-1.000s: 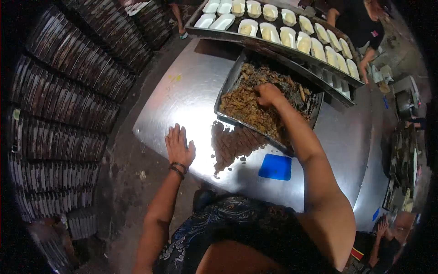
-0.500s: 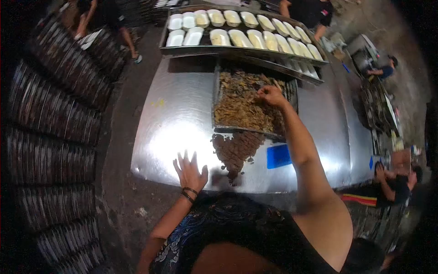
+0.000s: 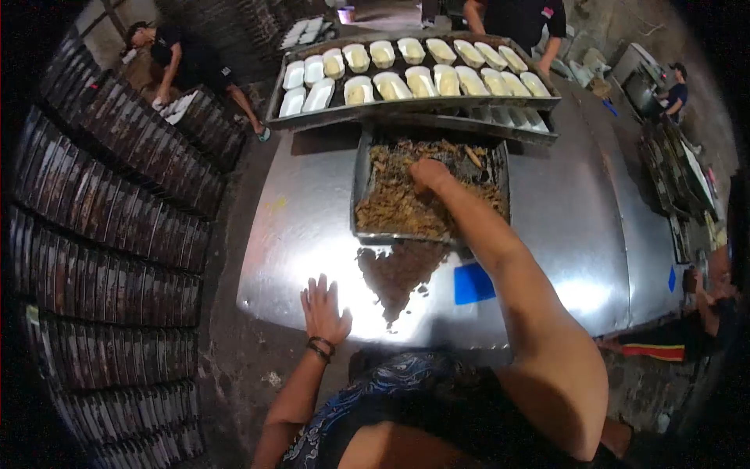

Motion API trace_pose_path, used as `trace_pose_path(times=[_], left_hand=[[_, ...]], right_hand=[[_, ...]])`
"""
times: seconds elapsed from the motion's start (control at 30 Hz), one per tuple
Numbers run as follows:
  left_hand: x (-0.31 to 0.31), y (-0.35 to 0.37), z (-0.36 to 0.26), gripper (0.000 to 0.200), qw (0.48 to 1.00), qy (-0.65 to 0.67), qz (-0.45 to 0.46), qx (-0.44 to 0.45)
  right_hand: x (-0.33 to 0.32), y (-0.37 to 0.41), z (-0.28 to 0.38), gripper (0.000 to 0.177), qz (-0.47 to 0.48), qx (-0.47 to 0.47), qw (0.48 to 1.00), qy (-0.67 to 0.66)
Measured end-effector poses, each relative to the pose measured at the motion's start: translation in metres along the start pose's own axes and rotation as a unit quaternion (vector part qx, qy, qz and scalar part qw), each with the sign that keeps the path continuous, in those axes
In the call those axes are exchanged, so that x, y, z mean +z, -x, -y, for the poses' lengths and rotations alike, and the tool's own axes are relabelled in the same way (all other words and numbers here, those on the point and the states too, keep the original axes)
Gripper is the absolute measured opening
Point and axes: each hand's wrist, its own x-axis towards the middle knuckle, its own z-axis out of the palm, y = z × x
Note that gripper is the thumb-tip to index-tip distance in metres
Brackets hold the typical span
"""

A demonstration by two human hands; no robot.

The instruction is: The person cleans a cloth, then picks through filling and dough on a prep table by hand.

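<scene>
My right hand (image 3: 430, 175) reaches into a metal tray (image 3: 362, 176) of crumbly brown filling (image 3: 398, 207). Its fingers are curled down into the filling, so whatever they hold is hidden. To the right of that hand, a short light-brown stick-like piece (image 3: 473, 157) lies in the tray. My left hand (image 3: 324, 314) rests open at the near edge of the metal table (image 3: 301, 234), fingers stretched out, holding nothing. Between the hands, a dark brown crumbly pile (image 3: 397, 275) spreads on the table below the tray. A flat blue rectangle (image 3: 473, 284) lies right of the pile.
Behind the filling tray, a large tray (image 3: 414, 110) holds several white paper cups (image 3: 422, 83), many with pale contents, on top of another tray (image 3: 461, 127). Stacked dark metal trays (image 3: 101, 273) line the left side. People (image 3: 176, 62) stand or bend around the table.
My right hand has moved left within the filling tray, away from the stick-like piece, and its fingers have sunk lower. My left hand stays flat at the table edge. The camera view has shifted.
</scene>
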Motion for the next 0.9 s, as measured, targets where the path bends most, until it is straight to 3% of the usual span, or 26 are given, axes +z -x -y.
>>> trace_pose_path(times=[0.1, 0.13, 0.2, 0.23, 0.27, 0.37, 0.43, 0.5, 0.57, 0.67, 0.77, 0.8, 0.9], left_hand=[[0.005, 0.001, -0.016, 0.06, 0.998, -0.004, -0.016, -0.053], [0.006, 0.001, -0.025, 0.06, 0.996, -0.002, -0.021, -0.081], [0.015, -0.001, -0.033, 0.059, 0.992, -0.032, -0.036, -0.113], [0.02, -0.003, -0.039, 0.059, 0.988, -0.043, -0.048, -0.137], [0.02, -0.004, -0.046, 0.058, 0.985, -0.029, -0.058, -0.16], [0.014, -0.008, -0.054, 0.058, 0.981, -0.04, -0.06, -0.18], [0.016, -0.007, -0.051, 0.058, 0.981, -0.031, -0.072, -0.178], [0.017, -0.01, -0.047, 0.058, 0.981, -0.042, -0.07, -0.174], [0.017, -0.011, -0.047, 0.057, 0.981, -0.033, -0.065, -0.18], [0.021, -0.011, -0.045, 0.056, 0.981, -0.037, -0.077, -0.177], [0.023, -0.01, -0.042, 0.055, 0.981, -0.032, -0.076, -0.173], [0.022, -0.01, -0.043, 0.055, 0.981, -0.032, -0.073, -0.177], [0.028, -0.007, -0.038, 0.054, 0.981, -0.034, -0.087, -0.17]], right_hand=[[-0.007, 0.014, -0.028, 0.026, -0.124, -0.09, 0.983, -0.098], [0.009, 0.011, -0.046, 0.021, -0.221, -0.14, 0.941, -0.216], [0.016, 0.034, -0.055, 0.02, -0.25, -0.119, 0.905, -0.324], [0.013, 0.04, -0.058, 0.02, -0.26, -0.116, 0.884, -0.37], [0.027, 0.028, -0.065, 0.019, -0.22, -0.182, 0.878, -0.385], [0.048, 0.009, -0.084, 0.014, -0.207, -0.114, 0.865, -0.442], [0.036, 0.011, -0.105, 0.009, -0.192, -0.123, 0.817, -0.53], [0.037, -0.011, -0.132, 0.011, -0.183, -0.07, 0.775, -0.601], [0.017, -0.001, -0.145, 0.014, -0.193, -0.092, 0.74, -0.638], [0.036, -0.031, -0.168, 0.014, -0.248, -0.08, 0.838, -0.479], [0.051, -0.034, -0.158, 0.02, -0.151, -0.12, 0.932, -0.306], [0.052, -0.033, -0.155, 0.03, -0.165, -0.11, 0.937, -0.287], [0.042, -0.023, -0.157, 0.036, -0.283, -0.114, 0.925, -0.225]])
